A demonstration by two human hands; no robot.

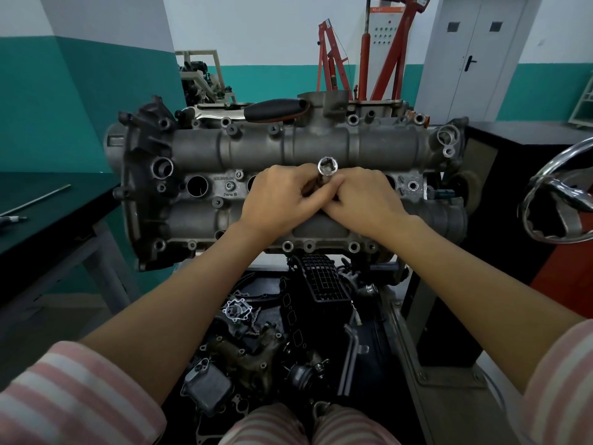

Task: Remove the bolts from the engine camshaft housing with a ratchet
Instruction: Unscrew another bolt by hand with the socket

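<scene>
We see the camshaft housing [288, 149] lying with its long axis left to right across the view, its top face turned up toward us. A socket [327, 166] stands over the middle of the housing, its open hexagonal mouth pointing up at the camera and its shaft running down between our hands. The lower part of the tool is hidden by the fingers, so we cannot tell what it sits on or whether a bolt is under it. The ratchet [272, 110] with its dark handle lies along the far edge of the housing, handle pointing right.

Both forearms reach forward and meet at the centre. Our left hand [279, 200] has its grip curled round the shaft just below the socket. Our right hand [362, 200] lies knuckles up, touching the left; its fingertips are tucked under and we cannot tell whether its grip holds anything.
</scene>
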